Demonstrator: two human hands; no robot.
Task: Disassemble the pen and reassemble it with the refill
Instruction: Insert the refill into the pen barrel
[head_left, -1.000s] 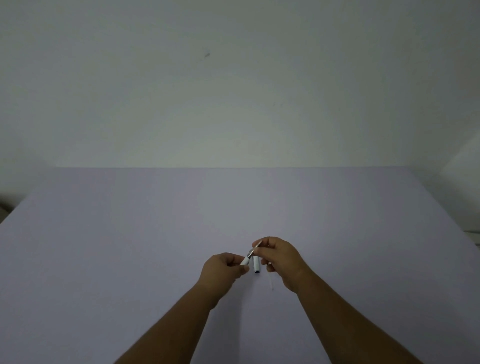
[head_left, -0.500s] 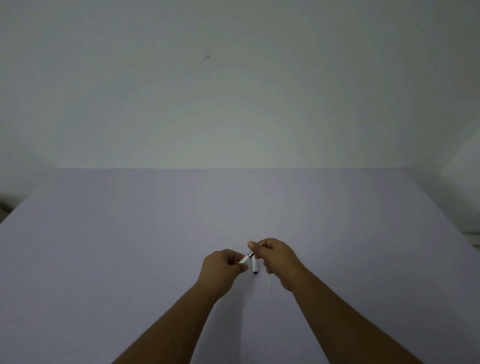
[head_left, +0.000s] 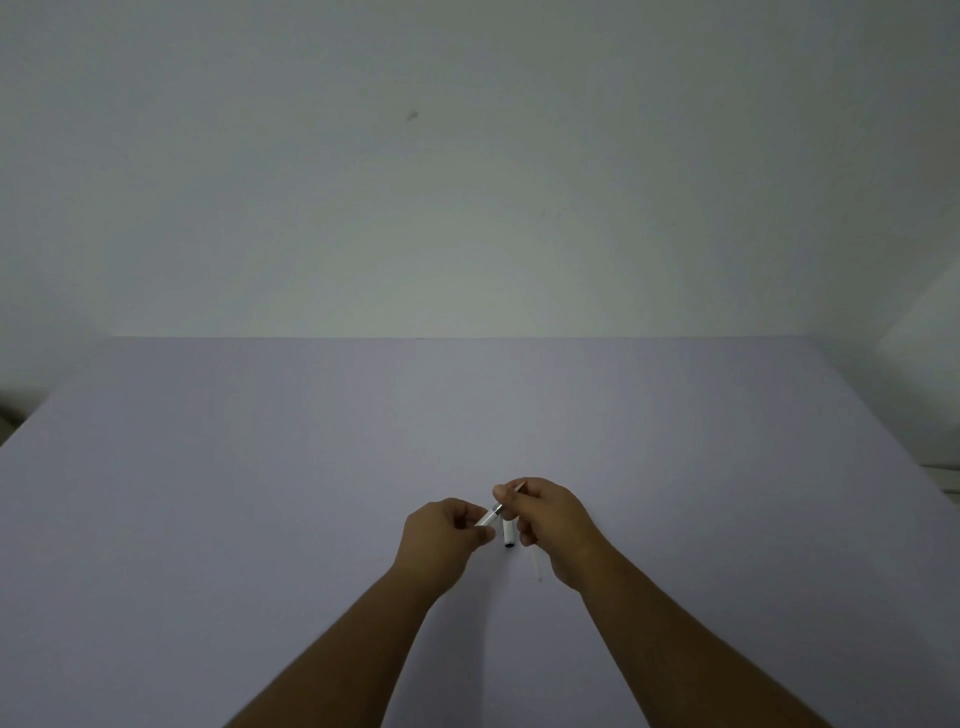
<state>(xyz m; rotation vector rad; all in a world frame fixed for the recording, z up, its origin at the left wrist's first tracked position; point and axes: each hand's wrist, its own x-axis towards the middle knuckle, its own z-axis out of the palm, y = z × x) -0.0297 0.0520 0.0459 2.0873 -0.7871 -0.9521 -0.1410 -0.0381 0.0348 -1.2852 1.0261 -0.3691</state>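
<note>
Together my left hand (head_left: 447, 530) and right hand (head_left: 550, 514) pinch the pen (head_left: 491, 515); wide bare table (head_left: 260, 467) lies all round.

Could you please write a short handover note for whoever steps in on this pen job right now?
Left hand: closed on the white pen barrel, held above the table.
Right hand: pinching the barrel's upper, metal-tipped end; a thin pale piece, probably a refill, shows below this hand.
A short white piece, likely the cap, sits between the hands; whether it lies on the table is unclear.
Done: pen appears partly taken apart.
Left: finish separating, fit the refill, close up and cap.
</note>
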